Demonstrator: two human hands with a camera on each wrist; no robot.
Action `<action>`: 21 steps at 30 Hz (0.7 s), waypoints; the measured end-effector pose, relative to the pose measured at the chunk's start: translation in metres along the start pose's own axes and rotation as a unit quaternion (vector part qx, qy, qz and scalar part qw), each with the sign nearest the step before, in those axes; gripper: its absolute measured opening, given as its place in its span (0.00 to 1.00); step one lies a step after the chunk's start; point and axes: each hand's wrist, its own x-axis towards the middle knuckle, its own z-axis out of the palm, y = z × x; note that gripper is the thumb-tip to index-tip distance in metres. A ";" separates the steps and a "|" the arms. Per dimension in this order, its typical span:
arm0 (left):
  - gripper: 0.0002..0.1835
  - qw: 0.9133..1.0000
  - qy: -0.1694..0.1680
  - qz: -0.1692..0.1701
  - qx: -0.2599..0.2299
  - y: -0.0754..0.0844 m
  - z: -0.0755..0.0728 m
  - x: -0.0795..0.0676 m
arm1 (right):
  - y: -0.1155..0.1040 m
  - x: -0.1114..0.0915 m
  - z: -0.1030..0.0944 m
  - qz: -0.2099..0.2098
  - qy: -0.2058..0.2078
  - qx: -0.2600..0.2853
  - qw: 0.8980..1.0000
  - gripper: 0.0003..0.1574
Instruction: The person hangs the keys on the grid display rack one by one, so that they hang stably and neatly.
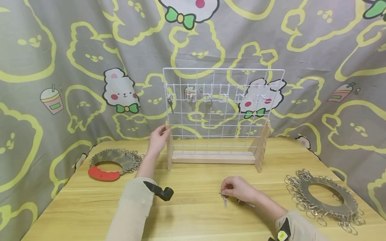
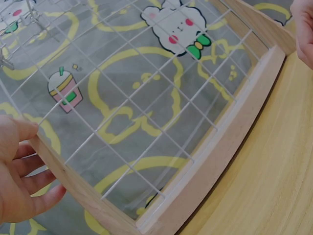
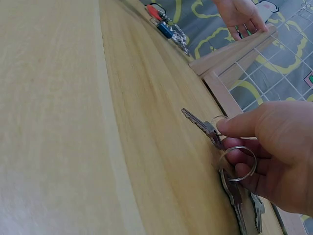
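Note:
A white wire grid rack (image 1: 223,69) stands on wooden legs at the back of the table. My left hand (image 1: 158,139) grips its left wooden post (image 2: 73,191), thumb in front and fingers behind. Low over the table, in front of the rack, my right hand (image 1: 239,189) pinches a small ring with a silver key (image 3: 203,125) between thumb and forefinger. By its other fingers are a larger key ring (image 3: 254,164), a darker key (image 3: 233,196) and another silver key (image 3: 258,213). Keys hang from the three leftmost hooks: a dark key (image 1: 170,105) and two paler ones.
At the left lies a metal ring holder with a red grip (image 1: 104,174), several small rings along its edge. Another metal ring holder (image 1: 306,190), edged with key rings, lies at the right. A patterned curtain (image 1: 90,117) surrounds the table (image 1: 187,214).

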 end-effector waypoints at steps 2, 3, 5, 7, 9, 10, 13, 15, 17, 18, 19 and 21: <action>0.26 1.000 0.001 0.001 -0.001 0.000 0.000 0.000 | 0.000 0.000 0.000 -0.003 0.001 0.003 1.000 0.03; 0.26 1.000 0.001 0.001 -0.001 -0.001 0.000 0.000 | -0.001 0.000 -0.001 -0.003 0.002 0.005 1.000 0.03; 0.26 1.000 0.001 0.003 -0.002 -0.001 0.000 0.000 | -0.002 0.000 -0.002 0.000 0.000 0.014 1.000 0.04; 0.26 1.000 0.001 0.005 -0.003 -0.001 0.000 0.000 | -0.003 -0.001 -0.005 0.004 -0.001 0.014 1.000 0.04; 0.26 1.000 0.002 0.005 -0.004 -0.001 0.000 0.000 | -0.004 0.000 -0.008 0.002 0.004 0.008 1.000 0.03; 0.26 1.000 0.002 0.006 -0.004 -0.001 0.000 0.000 | -0.004 0.000 -0.010 -0.001 0.007 0.003 1.000 0.03; 0.26 1.000 0.001 0.004 -0.002 0.000 0.000 -0.001 | -0.004 0.001 -0.015 -0.015 0.022 -0.020 0.999 0.03; 0.26 1.000 -0.001 0.002 0.000 0.000 0.000 -0.001 | -0.004 0.002 -0.019 -0.021 0.029 -0.031 0.999 0.03; 0.26 1.000 -0.003 0.000 0.003 0.000 0.000 -0.001 | -0.005 0.003 -0.022 -0.022 0.034 -0.041 0.998 0.03; 0.26 1.000 -0.003 -0.001 0.004 0.000 0.000 -0.001 | -0.006 0.003 -0.024 -0.023 0.036 -0.043 0.998 0.03; 0.26 1.000 -0.004 -0.002 0.005 0.001 0.000 -0.001 | -0.007 0.003 -0.026 -0.025 0.038 -0.042 0.998 0.03; 0.26 1.000 -0.003 -0.001 0.006 0.001 0.000 -0.001 | -0.009 0.003 -0.030 -0.025 0.044 -0.044 0.998 0.03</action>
